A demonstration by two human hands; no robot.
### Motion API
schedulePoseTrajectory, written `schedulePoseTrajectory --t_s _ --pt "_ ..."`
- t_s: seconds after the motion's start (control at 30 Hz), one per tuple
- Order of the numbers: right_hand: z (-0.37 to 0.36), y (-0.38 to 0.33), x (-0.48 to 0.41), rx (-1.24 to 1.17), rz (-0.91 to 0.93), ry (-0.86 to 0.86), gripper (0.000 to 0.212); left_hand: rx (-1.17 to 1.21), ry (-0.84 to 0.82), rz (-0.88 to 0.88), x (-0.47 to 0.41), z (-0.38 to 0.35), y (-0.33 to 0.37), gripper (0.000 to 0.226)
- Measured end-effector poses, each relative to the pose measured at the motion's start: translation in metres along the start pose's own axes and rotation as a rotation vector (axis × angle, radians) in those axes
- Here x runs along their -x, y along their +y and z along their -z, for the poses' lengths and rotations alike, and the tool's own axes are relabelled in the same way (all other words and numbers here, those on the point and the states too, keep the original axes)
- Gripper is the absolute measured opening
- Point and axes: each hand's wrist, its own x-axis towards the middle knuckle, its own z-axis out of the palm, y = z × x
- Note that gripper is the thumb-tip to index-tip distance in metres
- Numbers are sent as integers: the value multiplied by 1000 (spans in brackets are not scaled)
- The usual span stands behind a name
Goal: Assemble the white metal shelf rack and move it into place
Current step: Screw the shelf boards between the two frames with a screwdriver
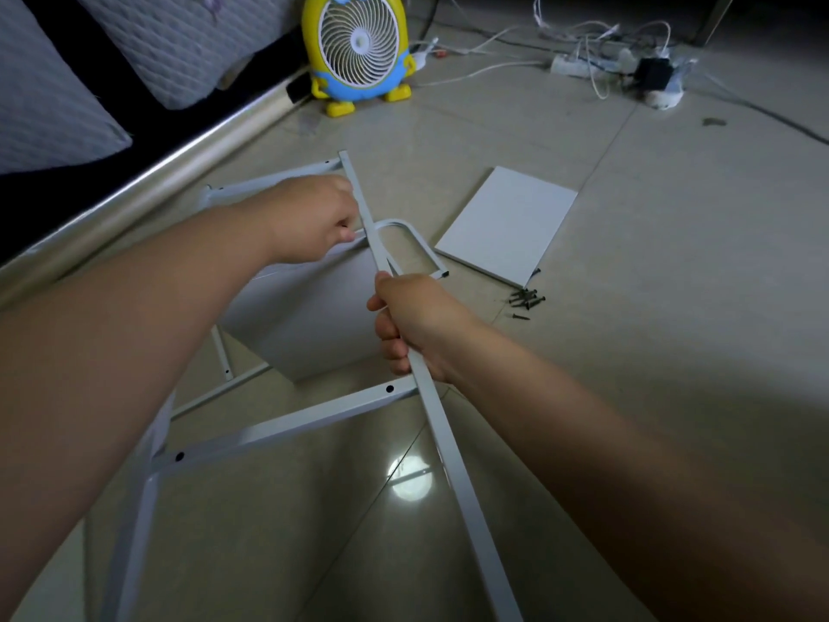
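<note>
White metal rack (pixel 291 424) lies half built on the tiled floor (pixel 673 307), from centre to lower left of frame.
Right hand (pixel 417 329) wrapped tight around the long rail (pixel 453 464) mid-frame. Left hand (pixel 309 217) above it, fingers curled against the same rail by the fitted shelf panel (pixel 305 316); can't tell what it holds. Loose panel (pixel 507 226) flat at centre right, dark screws (pixel 525 300) just below it. Yellow fan (pixel 356 47) at top.
</note>
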Motion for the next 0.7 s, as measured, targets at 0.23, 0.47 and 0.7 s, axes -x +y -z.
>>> schedulePoseTrajectory --t_s 0.23,0.47,0.7 --pt "5 3 -3 -66 27 -61 31 33 -44 -73 -9 5 -8 14" --pt "41 18 -18 -106 41 -50 46 394 262 232 7 -31 1 15" --pt "177 144 -73 1029 -199 581 34 163 358 306 8 -52 21 34"
